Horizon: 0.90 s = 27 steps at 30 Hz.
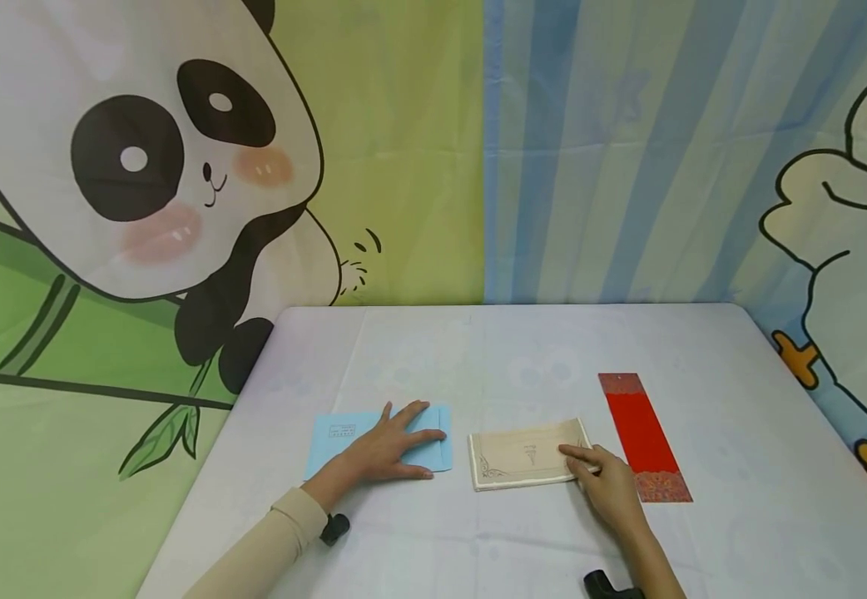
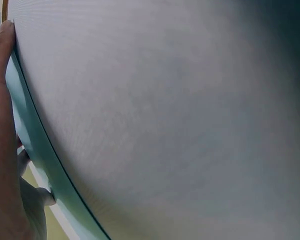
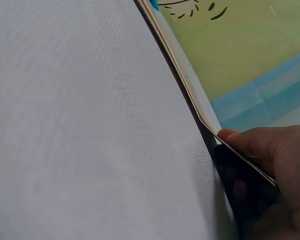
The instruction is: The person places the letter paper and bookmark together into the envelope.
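Note:
On the left of the table lies a light blue envelope with a small printed box. My left hand rests on it with fingers spread, covering its middle. In the left wrist view, that hand's fingers lie along the blue envelope's edge. To the right is a cream paper piece, envelope-like, with a printed corner ornament and layered edges. My right hand pinches its right end between thumb and fingers. The right wrist view shows this pinched end bent up off the table; the fingers below are dark.
Right of the right hand, a long red paper strip with patterned ends lies slanted on the white tabletop. Dark wrist devices sit by both wrists. Behind the table hangs a cartoon-printed curtain.

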Each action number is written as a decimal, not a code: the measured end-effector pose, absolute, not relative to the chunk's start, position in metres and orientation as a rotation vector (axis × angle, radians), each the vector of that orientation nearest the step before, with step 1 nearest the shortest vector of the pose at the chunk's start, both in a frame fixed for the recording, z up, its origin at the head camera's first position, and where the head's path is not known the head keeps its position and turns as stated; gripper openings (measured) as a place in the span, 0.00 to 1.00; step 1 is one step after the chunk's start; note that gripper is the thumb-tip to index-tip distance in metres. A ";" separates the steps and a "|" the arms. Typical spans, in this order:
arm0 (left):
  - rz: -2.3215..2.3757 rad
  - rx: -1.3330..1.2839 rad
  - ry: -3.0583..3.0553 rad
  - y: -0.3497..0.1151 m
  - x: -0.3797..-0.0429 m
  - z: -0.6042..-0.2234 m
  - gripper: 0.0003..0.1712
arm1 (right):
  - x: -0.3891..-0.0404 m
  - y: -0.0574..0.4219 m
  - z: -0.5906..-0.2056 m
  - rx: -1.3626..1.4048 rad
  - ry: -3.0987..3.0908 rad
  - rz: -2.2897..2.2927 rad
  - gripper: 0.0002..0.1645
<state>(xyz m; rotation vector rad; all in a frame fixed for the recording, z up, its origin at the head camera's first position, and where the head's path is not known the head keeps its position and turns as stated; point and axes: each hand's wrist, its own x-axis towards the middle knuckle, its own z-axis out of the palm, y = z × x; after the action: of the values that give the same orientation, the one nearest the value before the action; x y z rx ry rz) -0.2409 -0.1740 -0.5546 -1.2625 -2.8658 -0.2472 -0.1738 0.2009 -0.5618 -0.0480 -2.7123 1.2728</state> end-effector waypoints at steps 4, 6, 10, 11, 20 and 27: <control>-0.281 -1.279 -2.847 -0.174 -0.242 -0.555 0.38 | -0.174 0.205 -0.559 -0.064 -2.734 1.416 0.13; -0.296 -1.284 -2.844 -0.174 -0.242 -0.555 0.38 | -0.173 0.208 -0.557 -0.056 -2.738 1.496 0.14; -0.342 -1.320 -2.814 -0.173 -0.242 -0.554 0.39 | -0.170 0.213 -0.551 -0.035 -2.759 1.586 0.17; -0.347 -1.329 -2.806 -0.172 -0.242 -0.553 0.39 | -0.169 0.213 -0.549 -0.019 -2.762 1.601 0.18; -0.353 -1.348 -2.770 -0.168 -0.240 -0.549 0.41 | -0.170 0.227 -0.547 0.077 -2.818 1.643 0.28; -0.377 -1.338 -2.766 -0.169 -0.240 -0.548 0.46 | -0.171 0.232 -0.552 0.068 -2.715 1.778 0.33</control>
<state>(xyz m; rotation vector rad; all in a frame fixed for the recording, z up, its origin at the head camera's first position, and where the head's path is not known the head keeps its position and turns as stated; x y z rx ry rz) -0.2399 -0.1687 -0.5482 -1.3376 -2.7664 -0.3768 -0.1708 0.2316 -0.5516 0.0678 -2.7148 1.7784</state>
